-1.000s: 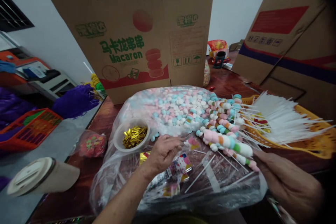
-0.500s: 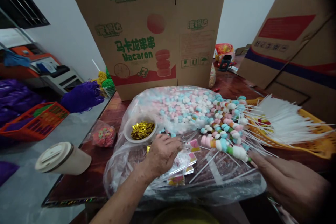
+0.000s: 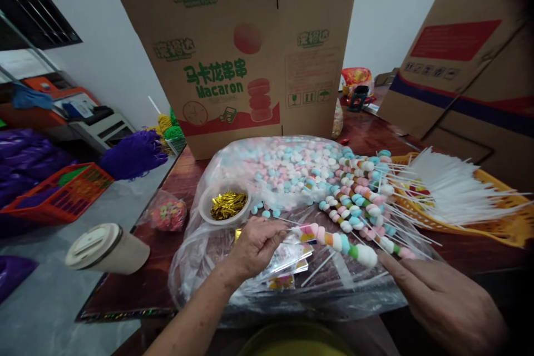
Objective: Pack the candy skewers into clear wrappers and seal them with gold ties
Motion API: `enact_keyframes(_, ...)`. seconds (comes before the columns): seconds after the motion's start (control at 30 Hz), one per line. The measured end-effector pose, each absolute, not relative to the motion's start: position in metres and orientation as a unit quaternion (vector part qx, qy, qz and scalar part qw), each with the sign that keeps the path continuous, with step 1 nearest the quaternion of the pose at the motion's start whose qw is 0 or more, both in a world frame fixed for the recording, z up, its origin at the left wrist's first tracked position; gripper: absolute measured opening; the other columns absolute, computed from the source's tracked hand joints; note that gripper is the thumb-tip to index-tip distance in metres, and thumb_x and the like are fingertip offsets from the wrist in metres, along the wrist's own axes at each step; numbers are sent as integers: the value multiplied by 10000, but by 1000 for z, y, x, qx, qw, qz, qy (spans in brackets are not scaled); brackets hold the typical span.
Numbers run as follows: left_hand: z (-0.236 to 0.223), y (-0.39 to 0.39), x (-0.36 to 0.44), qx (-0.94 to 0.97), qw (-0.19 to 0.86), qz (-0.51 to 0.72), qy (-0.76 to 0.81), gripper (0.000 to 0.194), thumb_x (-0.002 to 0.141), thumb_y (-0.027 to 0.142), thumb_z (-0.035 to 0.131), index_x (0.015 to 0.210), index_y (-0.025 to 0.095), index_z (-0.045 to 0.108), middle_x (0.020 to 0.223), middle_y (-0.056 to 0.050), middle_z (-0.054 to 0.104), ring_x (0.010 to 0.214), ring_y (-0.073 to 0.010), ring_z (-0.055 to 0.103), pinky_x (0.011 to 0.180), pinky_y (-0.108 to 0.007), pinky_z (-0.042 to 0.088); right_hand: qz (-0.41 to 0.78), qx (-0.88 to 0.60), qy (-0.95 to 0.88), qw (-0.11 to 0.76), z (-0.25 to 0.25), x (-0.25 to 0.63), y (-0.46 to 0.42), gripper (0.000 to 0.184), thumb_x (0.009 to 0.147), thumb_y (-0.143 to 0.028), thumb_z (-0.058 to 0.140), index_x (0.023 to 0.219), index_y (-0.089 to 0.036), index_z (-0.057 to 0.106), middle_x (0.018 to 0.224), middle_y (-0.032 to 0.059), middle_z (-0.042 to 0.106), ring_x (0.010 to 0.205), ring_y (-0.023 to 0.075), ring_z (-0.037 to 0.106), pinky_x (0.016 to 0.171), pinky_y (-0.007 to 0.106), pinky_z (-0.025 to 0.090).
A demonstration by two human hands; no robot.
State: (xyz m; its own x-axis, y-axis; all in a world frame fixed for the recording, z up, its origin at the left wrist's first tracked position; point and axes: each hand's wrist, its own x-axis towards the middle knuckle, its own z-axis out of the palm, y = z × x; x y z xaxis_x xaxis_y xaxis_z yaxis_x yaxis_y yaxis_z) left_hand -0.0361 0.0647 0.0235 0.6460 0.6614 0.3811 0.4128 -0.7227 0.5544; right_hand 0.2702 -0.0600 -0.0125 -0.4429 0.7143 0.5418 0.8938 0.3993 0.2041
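Observation:
A marshmallow skewer [image 3: 344, 243] in pink, orange, white, blue and green lies slanted between my hands. My right hand [image 3: 442, 295] is closed at its right end, fingertips against the white marshmallow; the thumb side is partly hidden. My left hand [image 3: 261, 245] is pinched shut near the skewer's left end, above the printed silver bags [image 3: 287, 258]. What exactly sits between its fingertips is too small to make out. Beyond the hands, more marshmallow skewers [image 3: 354, 200] are heaped beside loose marshmallows [image 3: 287, 161] in a big clear plastic bag [image 3: 212, 178].
A white bowl [image 3: 204, 212] holds gold twist ties [image 3: 228, 206]. On the right, a yellow basket [image 3: 479, 233] carries white sticks [image 3: 454, 189]. A large carton [image 3: 233, 139] stands behind. Left are a lidded cup [image 3: 125, 253] and a bag of colourful pieces [image 3: 167, 214].
My right hand has moved left, bringing the marshmallow skewer away from the heap and closer to my left hand. My left fingers have drawn together into a pinch.

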Motion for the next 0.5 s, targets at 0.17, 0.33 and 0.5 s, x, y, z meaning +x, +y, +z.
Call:
enact_keyframes(0.17, 22, 61, -31, 926, 79, 219, 297, 239, 873, 203, 377, 872, 166, 614, 825, -46, 677, 694, -165, 568, 658, -309, 355, -198, -469, -844, 167, -7, 273, -60, 440, 829, -28, 314, 1153, -211, 548, 754, 26, 641, 705, 163, 595, 748, 323, 442)
enact_keyframes(0.33, 16, 55, -29, 929, 95, 219, 283, 248, 877, 207, 359, 880, 162, 603, 786, -44, 671, 684, -165, 566, 642, -297, 351, -170, -473, -837, 215, 0, 260, -54, 380, 800, -26, 364, 1087, -184, 555, 797, 43, 660, 626, 148, 605, 539, 244, 440)
enact_keyframes(0.5, 17, 52, -31, 911, 229, 190, 285, 292, 882, 352, 417, 1032, 175, 595, 835, -36, 665, 714, -145, 567, 679, -260, 366, -154, -464, -846, 215, 14, 249, -49, 398, 770, -9, 336, 1064, -190, 535, 791, 41, 671, 602, 144, 615, 544, 252, 453)
